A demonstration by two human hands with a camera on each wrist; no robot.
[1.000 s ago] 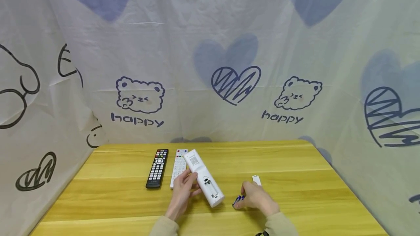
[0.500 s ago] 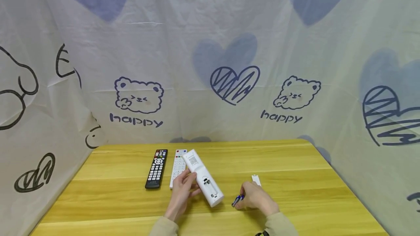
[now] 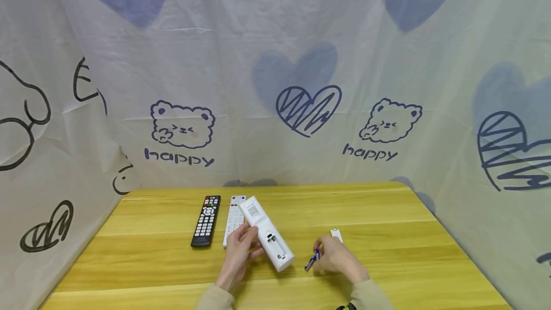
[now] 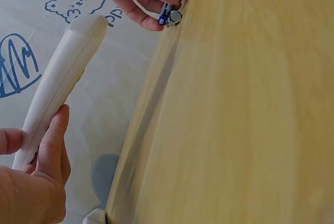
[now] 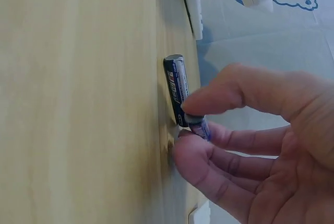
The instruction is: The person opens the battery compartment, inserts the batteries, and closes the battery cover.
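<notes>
My left hand [image 3: 239, 249] grips a white remote control [image 3: 270, 238] by its side, back facing up and tilted above the table. Its battery compartment is uncovered, with metal contacts showing. In the left wrist view the same remote control [image 4: 62, 85] appears edge-on between thumb and fingers. My right hand [image 3: 337, 258] pinches a blue battery [image 5: 199, 127] between thumb and fingers, close over the table. A second battery [image 5: 176, 85], dark with a printed label, lies right at the fingertips and overlaps the pinched one in this view.
A black remote control [image 3: 206, 221] and another white remote control [image 3: 233, 219] lie buttons-up to the left. A small white battery cover [image 3: 336, 235] lies just beyond my right hand. The wooden table [image 3: 387, 214] ends at a printed cloth backdrop [image 3: 241, 152].
My right hand's fingers have shifted slightly, and the two batteries, side by side before, now stand at differing angles. My left hand and its remote control have stayed nearly still.
</notes>
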